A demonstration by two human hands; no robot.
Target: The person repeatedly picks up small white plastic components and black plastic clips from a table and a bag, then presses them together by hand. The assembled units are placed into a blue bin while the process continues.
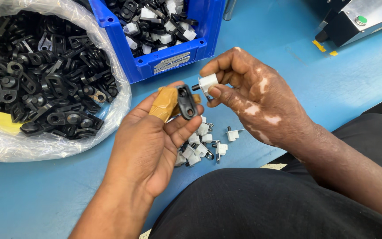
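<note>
fingers of left hand (155, 132) pinch a black bracket (186, 102); right hand (248, 95), at three o'clock, grips a white plug (207, 82) above the loose white pieces (200, 146).

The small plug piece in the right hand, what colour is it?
White, with a short black pin; the head view shows the plug piece pinched in the right hand.

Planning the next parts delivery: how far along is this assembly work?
Done: the blue bin holds mixed black-and-white pieces. In hand: the left hand pinches a black bracket; the right hand holds a white plug just apart from it. Left: a small pile of white plugs on the table and a full bag of black brackets.
</note>
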